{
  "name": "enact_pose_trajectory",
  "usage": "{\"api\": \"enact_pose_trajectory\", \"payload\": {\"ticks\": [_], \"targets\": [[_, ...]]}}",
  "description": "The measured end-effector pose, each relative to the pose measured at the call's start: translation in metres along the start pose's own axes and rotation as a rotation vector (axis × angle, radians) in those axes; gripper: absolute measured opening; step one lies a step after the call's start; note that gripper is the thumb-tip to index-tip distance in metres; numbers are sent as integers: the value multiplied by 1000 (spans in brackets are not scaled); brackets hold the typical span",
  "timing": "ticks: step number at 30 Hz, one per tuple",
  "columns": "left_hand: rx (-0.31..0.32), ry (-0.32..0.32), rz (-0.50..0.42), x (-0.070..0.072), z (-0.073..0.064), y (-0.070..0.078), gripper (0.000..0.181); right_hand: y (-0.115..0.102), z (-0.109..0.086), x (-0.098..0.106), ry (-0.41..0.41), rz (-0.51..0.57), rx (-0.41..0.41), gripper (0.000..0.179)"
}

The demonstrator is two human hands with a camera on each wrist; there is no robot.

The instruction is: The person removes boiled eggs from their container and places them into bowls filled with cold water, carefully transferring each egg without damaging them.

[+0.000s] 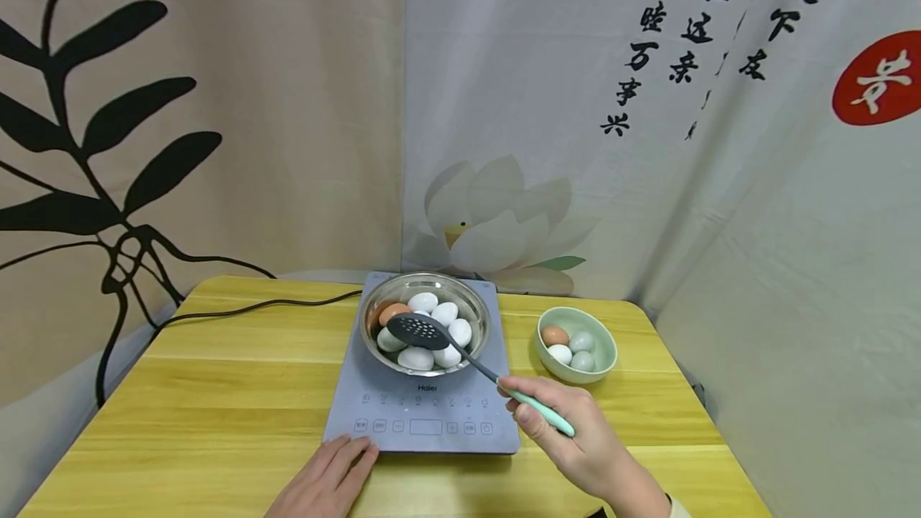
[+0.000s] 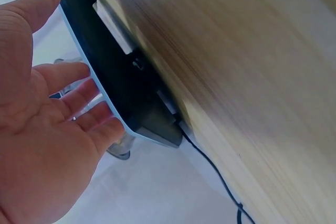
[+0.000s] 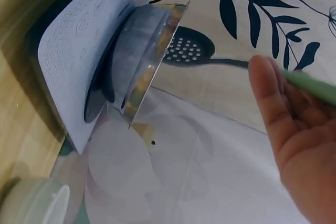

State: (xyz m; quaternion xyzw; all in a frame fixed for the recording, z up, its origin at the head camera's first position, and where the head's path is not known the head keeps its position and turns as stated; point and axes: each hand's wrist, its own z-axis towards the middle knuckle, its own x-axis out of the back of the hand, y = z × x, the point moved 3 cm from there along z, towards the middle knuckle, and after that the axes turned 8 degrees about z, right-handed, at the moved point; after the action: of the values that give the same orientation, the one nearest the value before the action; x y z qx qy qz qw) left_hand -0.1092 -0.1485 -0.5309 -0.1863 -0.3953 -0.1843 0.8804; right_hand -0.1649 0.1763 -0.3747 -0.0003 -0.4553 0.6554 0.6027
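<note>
A steel bowl (image 1: 471,304) holding several white eggs (image 1: 416,358) and a brown egg (image 1: 393,311) stands on a flat induction cooker (image 1: 424,410). My right hand (image 1: 564,426) grips the pale green handle of a black slotted spoon (image 1: 416,331). In the head view the spoon's head overlaps the eggs; from the right wrist its perforated head (image 3: 189,45) shows at the bowl's rim. At the cooker's front left corner, my left hand (image 1: 327,478) rests its extended fingers. The left wrist view shows those fingertips (image 2: 113,127) along the cooker's edge.
To the cooker's right sits a light green bowl (image 1: 606,334) with a brown egg and several paler eggs. A black cord (image 1: 266,304) runs left from the cooker across the wooden table (image 1: 216,390). Printed curtains (image 1: 302,102) hang close behind the table.
</note>
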Motion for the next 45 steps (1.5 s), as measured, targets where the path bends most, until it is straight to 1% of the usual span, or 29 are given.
{"api": "enact_pose_trajectory", "payload": {"ticks": [3, 5, 6, 8, 10, 12, 13, 16, 19, 22, 23, 25, 28, 30, 32, 35, 36, 38, 43, 45], "targets": [[5, -8, 1, 1, 0, -1, 92, -1, 0, -4, -46, -58, 35, 41], [9, -13, 0, 1, 0, -1, 92, 1, -1, -4, -82, -60, 47, 42], [9, -11, 0, 1, 0, -1, 92, 2, -1, -4, -94, -52, 41, 42], [10, -6, -2, 0, 0, -1, 92, 6, -3, -4, -93, 10, -14, 39], [10, 3, -4, 0, 0, -1, 92, 10, -3, -5, -52, 110, -93, 37], [7, 18, -7, -1, 0, -1, 92, 14, -4, -5, 6, 196, -154, 35], [6, 25, -9, -1, 0, -1, 92, 16, -4, -5, 38, 247, -176, 34], [4, 36, -12, -2, 0, -1, 93, 21, -2, -5, 134, 361, -206, 34], [1, 38, -11, -1, 1, -1, 92, 27, -1, -3, 228, 477, -293, 42], [3, 30, -12, -1, 1, -1, 91, 34, 0, -1, 315, 607, -427, 55], [5, 25, -12, -1, 1, -1, 91, 36, 0, -1, 338, 650, -468, 56], [10, 16, -11, -1, 1, -1, 91, 40, 0, 0, 366, 736, -521, 54], [16, 5, -11, 0, 1, 0, 90, 44, -1, -1, 370, 819, -539, 41], [22, -4, -11, 0, 1, 0, 91, 46, -1, -2, 344, 778, -512, 32], [24, -12, -11, 1, 1, 1, 91, 45, -1, -4, 326, 686, -480, 29], [28, -22, -11, 1, 2, 1, 91, 46, 0, -6, 347, 541, -467, 33], [29, -22, -10, 2, 2, 1, 91, 47, 1, -6, 368, 525, -478, 35], [30, -20, -11, 1, 2, 1, 91, 51, 2, -6, 417, 544, -525, 38], [25, 6, -12, 0, 1, 1, 89, 64, 3, -3, 567, 751, -690, 36], [20, 17, -12, -1, 0, 0, 89, 67, 2, -1, 614, 828, -733, 37]]}}
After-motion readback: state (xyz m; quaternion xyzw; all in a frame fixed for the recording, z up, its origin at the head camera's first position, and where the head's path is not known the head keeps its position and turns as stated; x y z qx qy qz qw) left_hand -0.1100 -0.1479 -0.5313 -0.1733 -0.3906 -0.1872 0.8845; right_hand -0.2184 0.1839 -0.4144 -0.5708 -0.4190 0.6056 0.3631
